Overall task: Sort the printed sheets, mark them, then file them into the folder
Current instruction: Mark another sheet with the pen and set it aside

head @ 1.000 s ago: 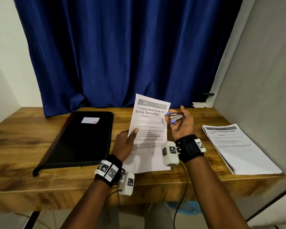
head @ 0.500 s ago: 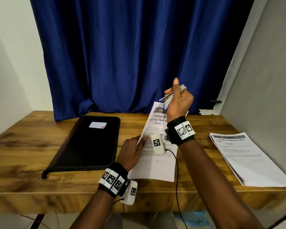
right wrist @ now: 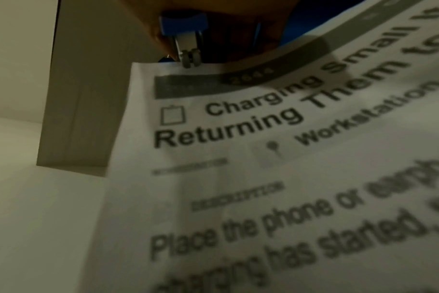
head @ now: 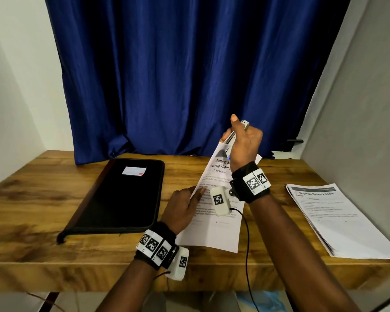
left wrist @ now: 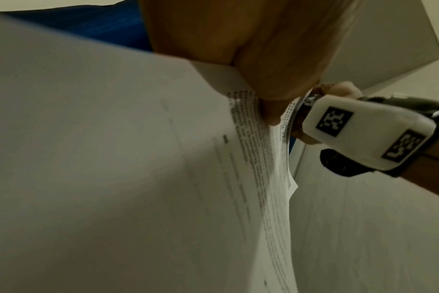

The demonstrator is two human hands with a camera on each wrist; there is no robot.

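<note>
A small set of printed sheets headed "Charging Small Items" is tilted up over the middle of the wooden table. My left hand pinches its left edge, thumb on the printed face. My right hand grips a small blue and metal stapler at the sheets' top edge. In the right wrist view the stapler sits over the top left corner of the page. The left wrist view shows the sheets bending under my fingers. A shut black folder lies to the left.
A second stack of printed sheets lies at the table's right end, close to the grey wall. A blue curtain hangs behind the table. A cable runs from my right wrist over the table's front edge.
My right hand has carried the stapler up from beside the page to the sheets' top edge. The sheets have tilted to the right in my left hand.
</note>
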